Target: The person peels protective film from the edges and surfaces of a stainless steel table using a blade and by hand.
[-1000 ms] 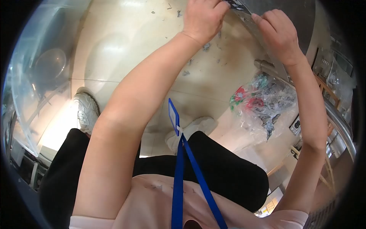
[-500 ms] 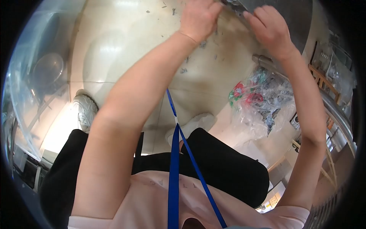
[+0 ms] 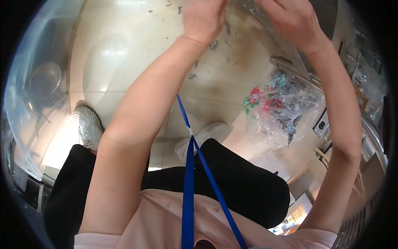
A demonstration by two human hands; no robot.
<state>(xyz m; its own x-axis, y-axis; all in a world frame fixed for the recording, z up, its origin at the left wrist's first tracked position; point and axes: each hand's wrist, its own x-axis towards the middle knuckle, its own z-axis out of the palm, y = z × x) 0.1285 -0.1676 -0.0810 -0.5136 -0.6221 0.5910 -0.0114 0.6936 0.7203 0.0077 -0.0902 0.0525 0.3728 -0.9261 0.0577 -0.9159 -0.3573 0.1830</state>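
Note:
My left hand (image 3: 204, 20) is at the top edge of the view with its fingers curled in. The frame's edge cuts off the fingertips, so what they grip is hidden. My right hand (image 3: 295, 21) is to the right of it, also closed, its fingertips partly out of the frame. Between the hands, grey scraps (image 3: 248, 7) show along the edge of a dark grey panel (image 3: 325, 18), which is partly behind my right hand. Several more grey shreds (image 3: 213, 45) lie on the pale tiled floor (image 3: 124, 70) below my left hand.
A clear plastic bag (image 3: 273, 128) with red and green print holds grey scraps, below my right forearm. A metal tube (image 3: 282, 63) projects near it. A large transparent plastic container (image 3: 25, 137) stands at left. A blue lanyard (image 3: 188, 199) hangs from my neck.
Both hands have moved up toward the top edge, and the fingertips are now cut off. The view has shifted slightly. The bag remains on the floor.

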